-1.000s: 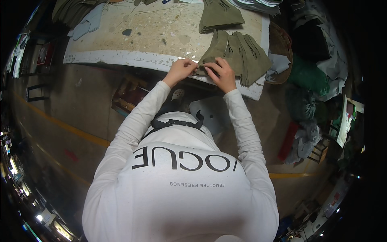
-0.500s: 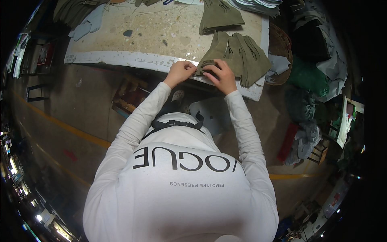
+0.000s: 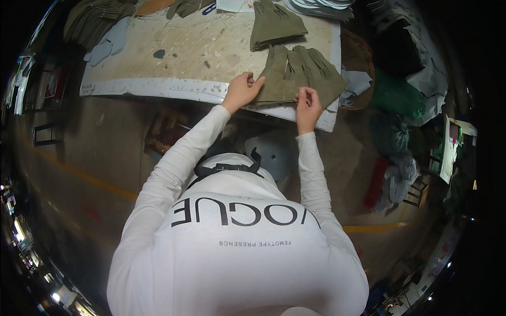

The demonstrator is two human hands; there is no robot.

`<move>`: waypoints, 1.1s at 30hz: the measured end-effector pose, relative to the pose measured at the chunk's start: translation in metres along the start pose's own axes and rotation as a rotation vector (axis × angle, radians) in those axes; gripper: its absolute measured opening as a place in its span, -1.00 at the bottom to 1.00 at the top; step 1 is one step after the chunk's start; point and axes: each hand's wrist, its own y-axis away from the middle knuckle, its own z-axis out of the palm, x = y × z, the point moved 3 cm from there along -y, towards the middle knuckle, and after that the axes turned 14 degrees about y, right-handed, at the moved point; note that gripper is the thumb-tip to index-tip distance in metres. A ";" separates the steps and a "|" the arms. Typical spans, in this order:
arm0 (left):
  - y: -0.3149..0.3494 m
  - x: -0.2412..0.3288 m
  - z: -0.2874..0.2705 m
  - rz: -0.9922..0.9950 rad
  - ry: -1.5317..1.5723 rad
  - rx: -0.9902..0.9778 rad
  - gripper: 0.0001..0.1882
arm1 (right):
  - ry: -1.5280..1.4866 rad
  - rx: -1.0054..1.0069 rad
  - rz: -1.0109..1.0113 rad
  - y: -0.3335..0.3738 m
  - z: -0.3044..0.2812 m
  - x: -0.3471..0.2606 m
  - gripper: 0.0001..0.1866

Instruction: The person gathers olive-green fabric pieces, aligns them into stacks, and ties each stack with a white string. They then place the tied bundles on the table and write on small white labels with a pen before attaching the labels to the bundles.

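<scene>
Several olive-green fabric glove pieces [image 3: 279, 79] lie overlapped at the table's near right edge, their slit fingers pointing away from me. At the left border of this stack is my left hand [image 3: 243, 90], its thumb held apart from the bent fingers and close to the cloth. My right hand [image 3: 308, 109] is over the near edge of the stack, fingers curled in toward the thumb. What those fingertips hold, if anything, is too small to make out. Farther back, another olive glove stack [image 3: 275, 25] rests on the table.
The worn, pale table [image 3: 195, 58] has a white edge. Grey cloth pieces [image 3: 108, 48] and olive pieces [image 3: 97, 21] lie at its far left. White sheets [image 3: 321, 6] are stacked at the back right. A wicker basket [image 3: 363, 60] and green sacks [image 3: 395, 100] stand to the right.
The bunched cloth between my hands now lies flat. My hands have moved apart, the right one farther right and nearer me. The view has shifted slightly.
</scene>
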 end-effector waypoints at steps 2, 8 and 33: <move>-0.012 0.008 0.009 -0.011 -0.209 -0.066 -0.31 | -0.047 -0.061 0.446 0.013 -0.009 0.023 -0.72; -0.007 0.011 0.025 -0.085 -0.180 -0.256 -0.33 | -0.335 -0.216 0.623 0.051 0.001 0.027 -0.54; 0.053 0.029 -0.099 -0.158 1.474 0.036 -0.40 | 0.145 -0.489 -0.559 0.045 0.111 -0.187 -0.46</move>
